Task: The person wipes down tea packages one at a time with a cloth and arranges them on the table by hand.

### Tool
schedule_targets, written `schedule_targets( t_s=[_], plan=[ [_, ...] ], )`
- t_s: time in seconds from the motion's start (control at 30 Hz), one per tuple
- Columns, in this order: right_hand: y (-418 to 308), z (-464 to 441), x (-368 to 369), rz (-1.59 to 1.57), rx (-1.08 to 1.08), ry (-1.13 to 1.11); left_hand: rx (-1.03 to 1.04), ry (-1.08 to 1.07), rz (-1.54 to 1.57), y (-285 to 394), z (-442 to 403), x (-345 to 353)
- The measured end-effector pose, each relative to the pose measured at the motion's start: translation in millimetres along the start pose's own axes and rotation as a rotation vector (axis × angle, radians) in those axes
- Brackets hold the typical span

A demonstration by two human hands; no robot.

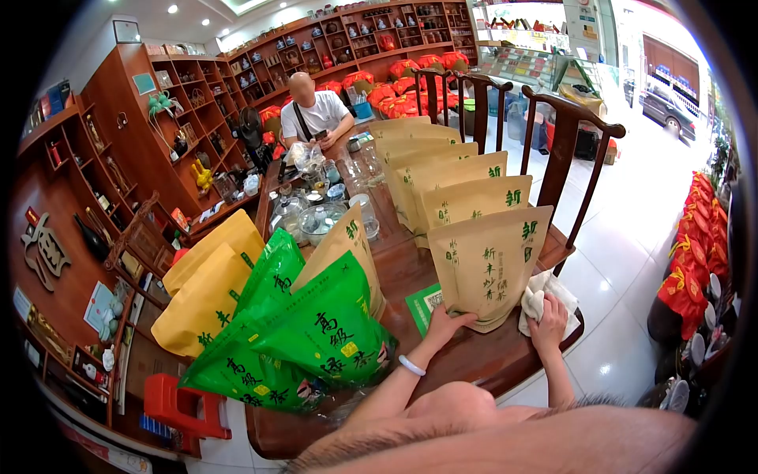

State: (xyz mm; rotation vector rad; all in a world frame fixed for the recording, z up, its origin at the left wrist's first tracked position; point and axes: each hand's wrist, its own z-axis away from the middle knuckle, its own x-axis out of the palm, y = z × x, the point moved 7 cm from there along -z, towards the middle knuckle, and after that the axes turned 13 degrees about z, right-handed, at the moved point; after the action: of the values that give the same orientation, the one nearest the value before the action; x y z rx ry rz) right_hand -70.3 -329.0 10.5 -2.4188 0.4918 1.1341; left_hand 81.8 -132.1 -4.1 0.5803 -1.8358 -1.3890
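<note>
At the near end of the wooden table (395, 268), a brown paper pouch (491, 257) with green and black print stands upright, the front one of a row of several similar pouches. My left hand (450, 325), with a pale bracelet on its wrist, has its fingers at the pouch's lower left edge. My right hand (550, 322) is closed on a white cloth (546, 295) beside the pouch's lower right side. Green plastic bags (324, 328) and yellow-brown pouches (207, 276) stand on the left. A green card (426, 306) lies behind my left hand.
Glass tea ware (322, 221) sits farther back on the table, where a person in a white shirt (320, 114) sits. Dark wooden chairs (564, 130) line the right side. A red stool (185, 407) stands at the lower left, and red bundles (699, 245) lie at the far right.
</note>
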Motion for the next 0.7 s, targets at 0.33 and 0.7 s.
schedule_targets(
  t_s=[0.33,0.7],
  plan=[
    [-0.2,-0.6,0.2,-0.011,0.002,0.000,-0.005,0.016,-0.038,-6.2,-1.4,-4.1],
    [1.2,-1.2,0.6,-0.003,0.001,0.021,-0.006,0.016,-0.037,-0.4,-0.1,-0.3]
  ],
)
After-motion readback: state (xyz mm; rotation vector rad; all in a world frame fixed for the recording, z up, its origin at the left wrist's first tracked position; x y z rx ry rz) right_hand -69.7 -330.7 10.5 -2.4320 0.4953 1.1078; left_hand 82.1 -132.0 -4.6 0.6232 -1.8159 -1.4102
